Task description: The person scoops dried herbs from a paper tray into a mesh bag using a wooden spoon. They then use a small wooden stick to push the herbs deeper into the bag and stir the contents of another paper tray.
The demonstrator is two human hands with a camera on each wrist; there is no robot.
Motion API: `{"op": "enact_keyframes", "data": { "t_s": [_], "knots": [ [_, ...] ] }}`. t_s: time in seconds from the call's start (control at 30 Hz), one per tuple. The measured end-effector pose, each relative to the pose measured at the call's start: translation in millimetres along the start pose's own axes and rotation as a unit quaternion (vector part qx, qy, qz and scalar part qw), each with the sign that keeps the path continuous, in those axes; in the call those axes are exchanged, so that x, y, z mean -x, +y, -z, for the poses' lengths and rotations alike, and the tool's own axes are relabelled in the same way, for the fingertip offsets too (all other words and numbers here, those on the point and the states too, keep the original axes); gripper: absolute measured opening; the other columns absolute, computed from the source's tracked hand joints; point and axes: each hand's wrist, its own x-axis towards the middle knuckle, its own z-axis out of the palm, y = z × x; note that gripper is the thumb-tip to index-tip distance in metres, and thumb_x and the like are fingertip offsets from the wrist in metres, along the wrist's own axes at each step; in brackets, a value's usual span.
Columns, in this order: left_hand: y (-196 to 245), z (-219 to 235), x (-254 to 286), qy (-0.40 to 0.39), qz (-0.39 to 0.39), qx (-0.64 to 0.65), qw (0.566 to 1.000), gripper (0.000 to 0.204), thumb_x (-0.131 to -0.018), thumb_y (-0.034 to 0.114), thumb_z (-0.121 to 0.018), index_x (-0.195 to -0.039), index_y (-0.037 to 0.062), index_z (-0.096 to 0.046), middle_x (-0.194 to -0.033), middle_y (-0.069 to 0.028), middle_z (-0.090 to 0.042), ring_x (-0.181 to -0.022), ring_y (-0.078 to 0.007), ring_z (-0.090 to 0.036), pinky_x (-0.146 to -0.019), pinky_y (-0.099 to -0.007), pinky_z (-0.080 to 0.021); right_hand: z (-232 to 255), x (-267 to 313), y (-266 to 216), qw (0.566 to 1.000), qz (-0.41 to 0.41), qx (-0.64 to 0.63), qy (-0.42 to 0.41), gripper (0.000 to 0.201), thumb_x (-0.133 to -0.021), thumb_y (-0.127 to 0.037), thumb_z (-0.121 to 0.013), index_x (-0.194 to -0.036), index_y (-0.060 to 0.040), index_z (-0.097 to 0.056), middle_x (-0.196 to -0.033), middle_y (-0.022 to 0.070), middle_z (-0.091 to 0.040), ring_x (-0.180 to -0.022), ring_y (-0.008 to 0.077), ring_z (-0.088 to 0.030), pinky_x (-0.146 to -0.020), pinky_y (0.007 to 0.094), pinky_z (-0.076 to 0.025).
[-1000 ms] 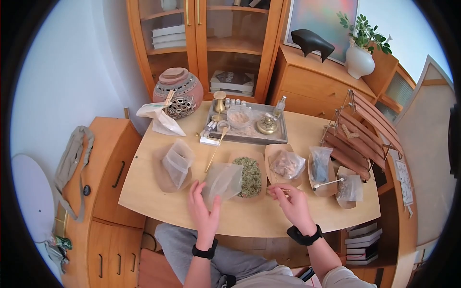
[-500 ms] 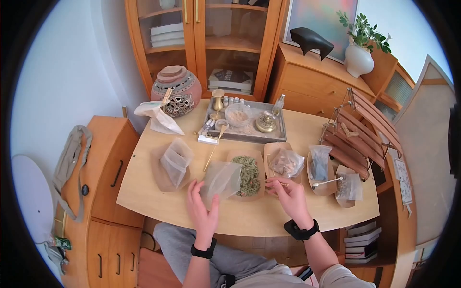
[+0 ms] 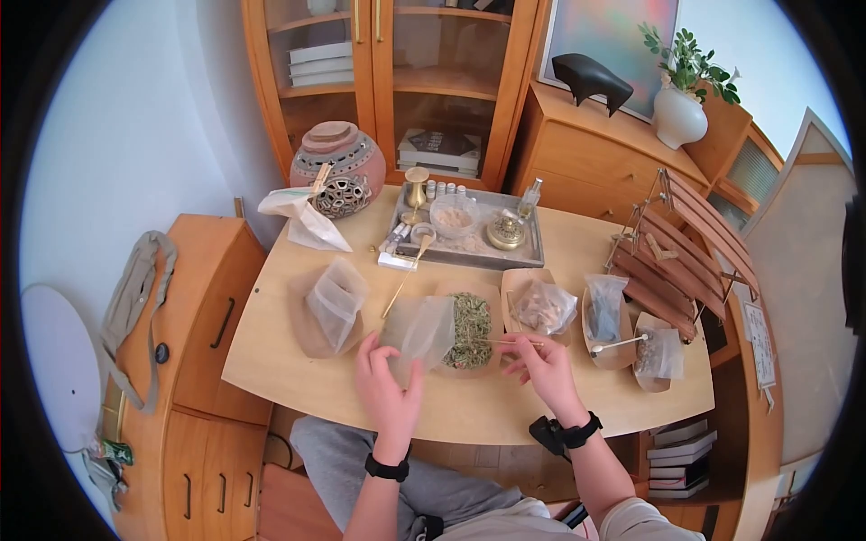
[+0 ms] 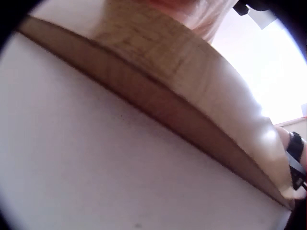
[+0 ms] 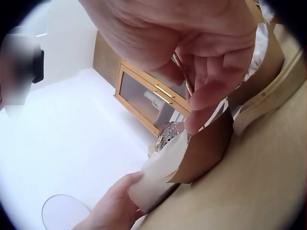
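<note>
A thin gold-coloured stick (image 3: 505, 342) is pinched in my right hand (image 3: 544, 377), its far end over the dried green herbs (image 3: 471, 329) in a brown paper tray (image 3: 492, 359). The right wrist view shows the stick (image 5: 183, 73) between thumb and fingers of that hand (image 5: 187, 38). A translucent bag (image 3: 422, 326) leans over the tray's left side. Beside its near left corner is my left hand (image 3: 391, 392), fingers spread and slightly bent; in the right wrist view, that hand (image 5: 112, 206) touches the bag's edge (image 5: 156, 179).
More paper trays with bags stand left (image 3: 329, 311) and right (image 3: 541, 307) of the herbs. Behind are a grey tray (image 3: 442, 255) with a glass bowl and brass pieces, and a pierced clay pot (image 3: 336, 167). A folding wooden rack (image 3: 654, 288) stands at the right.
Over the last second the stick has come from beside the tray's right edge to over the herbs, moving leftward with my right hand. My left hand remains by the bag.
</note>
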Motion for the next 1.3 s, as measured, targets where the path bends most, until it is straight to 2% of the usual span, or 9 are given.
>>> {"op": "enact_keyframes", "data": {
  "t_s": [0.23, 0.53, 0.73, 0.8, 0.83, 0.93, 1.0, 1.13, 1.3],
  "knots": [
    [-0.2, -14.4, -1.8, 0.047, -0.020, 0.009, 0.999, 0.036, -0.086, 0.016, -0.079, -0.112, 0.0058, -0.055, -0.147, -0.0241, -0.048, -0.131, -0.0436, -0.053, -0.108, -0.0527, -0.040, 5.8, 1.5, -1.7, 0.996, -0.036, -0.082, 0.003, 0.042, -0.113, -0.034, -0.047, -0.133, -0.0018, -0.065, -0.117, 0.0093, -0.077, -0.082, 0.0149, -0.075, -0.064, 0.0240, -0.054],
    [-4.4, -16.7, -1.2, 0.046, -0.020, -0.009, 0.999, 0.038, -0.087, 0.017, -0.077, -0.114, 0.0045, -0.053, -0.148, -0.0257, -0.048, -0.131, -0.0442, -0.051, -0.109, -0.0529, -0.038, 11.6, 13.0, -19.5, 0.996, 0.006, -0.087, 0.006, 0.040, -0.113, -0.033, -0.048, -0.131, -0.0021, -0.066, -0.118, 0.0105, -0.077, -0.084, 0.0155, -0.075, -0.066, 0.0248, -0.056],
    [-1.1, -16.2, -0.6, 0.042, -0.018, -0.023, 0.999, 0.039, -0.090, 0.023, -0.077, -0.115, 0.0055, -0.052, -0.148, -0.0263, -0.049, -0.133, -0.0436, -0.050, -0.110, -0.0532, -0.036, -16.2, 12.2, -35.9, 0.995, 0.068, -0.036, -0.056, 0.036, -0.113, -0.028, -0.050, -0.130, -0.0032, -0.069, -0.114, 0.0092, -0.078, -0.083, 0.0131, -0.074, -0.064, 0.0238, -0.054],
    [-3.6, -17.2, 0.0, 0.046, -0.015, -0.015, 0.999, 0.040, -0.090, 0.023, -0.077, -0.116, 0.0057, -0.053, -0.148, -0.0258, -0.049, -0.133, -0.0434, -0.049, -0.110, -0.0533, -0.036, -23.4, 13.1, -42.5, 0.976, 0.157, 0.142, -0.050, 0.031, -0.111, -0.022, -0.052, -0.125, -0.0012, -0.071, -0.111, 0.0083, -0.078, -0.084, 0.0122, -0.073, -0.065, 0.0246, -0.054],
    [-4.6, -17.1, 0.5, 0.047, -0.012, -0.007, 0.999, 0.040, -0.090, 0.024, -0.077, -0.116, 0.0059, -0.053, -0.148, -0.0252, -0.049, -0.134, -0.0431, -0.049, -0.110, -0.0533, -0.036, -22.7, 12.9, -42.0, 0.976, 0.158, 0.142, -0.054, 0.031, -0.111, -0.022, -0.052, -0.125, -0.0012, -0.071, -0.111, 0.0083, -0.078, -0.084, 0.0122, -0.073, -0.065, 0.0246, -0.054],
    [-3.4, -16.8, 0.9, 0.048, -0.007, 0.004, 0.999, 0.040, -0.090, 0.024, -0.077, -0.116, 0.0061, -0.053, -0.148, -0.0248, -0.049, -0.135, -0.0430, -0.048, -0.110, -0.0535, -0.036, -7.2, 14.8, -30.7, 0.983, 0.157, 0.099, -0.012, 0.033, -0.112, -0.023, -0.051, -0.126, -0.0009, -0.070, -0.112, 0.0088, -0.078, -0.081, 0.0118, -0.073, -0.064, 0.0228, -0.051],
    [-2.2, -16.7, 0.6, 0.050, -0.005, 0.009, 0.999, 0.040, -0.090, 0.024, -0.077, -0.116, 0.0061, -0.053, -0.148, -0.0249, -0.049, -0.135, -0.0431, -0.048, -0.111, -0.0535, -0.035, 2.7, 11.4, -19.2, 0.991, 0.097, 0.075, 0.048, 0.033, -0.112, -0.024, -0.050, -0.126, -0.0005, -0.070, -0.113, 0.0086, -0.078, -0.078, 0.0116, -0.073, -0.061, 0.0222, -0.049],
    [-1.2, -17.0, 0.7, 0.048, -0.002, 0.016, 0.999, 0.041, -0.089, 0.023, -0.078, -0.117, 0.0061, -0.053, -0.148, -0.0249, -0.049, -0.135, -0.0432, -0.048, -0.112, -0.0534, -0.034, 4.0, 6.4, -10.5, 0.995, 0.051, 0.088, 0.008, 0.032, -0.111, -0.023, -0.052, -0.122, 0.0005, -0.072, -0.110, 0.0070, -0.078, -0.079, 0.0119, -0.073, -0.064, 0.0238, -0.054],
    [-1.9, -15.9, 0.6, 0.048, -0.003, 0.009, 0.999, 0.041, -0.089, 0.023, -0.077, -0.117, 0.0059, -0.053, -0.148, -0.0250, -0.049, -0.136, -0.0431, -0.048, -0.113, -0.0533, -0.034, -0.3, -4.7, -3.5, 0.999, -0.005, -0.004, -0.039, 0.040, -0.113, -0.031, -0.048, -0.130, -0.0007, -0.067, -0.117, 0.0070, -0.077, -0.079, 0.0118, -0.074, -0.062, 0.0226, -0.052]
  ]
}}
